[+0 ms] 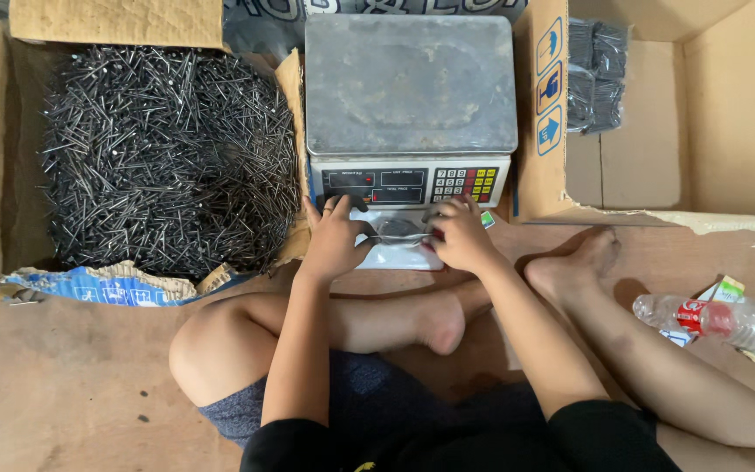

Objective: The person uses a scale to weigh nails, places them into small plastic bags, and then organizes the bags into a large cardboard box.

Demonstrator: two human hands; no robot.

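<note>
My left hand and my right hand both grip a small clear plastic bag that holds dark nails, one hand at each end. The bag lies on the floor just in front of a grey weighing scale with a flat metal pan and a keypad panel. The scale's pan has nothing on it. My bare legs are crossed below the hands.
A large cardboard box of loose dark nails stands at the left. At the right an open cardboard box holds packed bags of nails. A plastic bottle lies on the wooden floor at the right.
</note>
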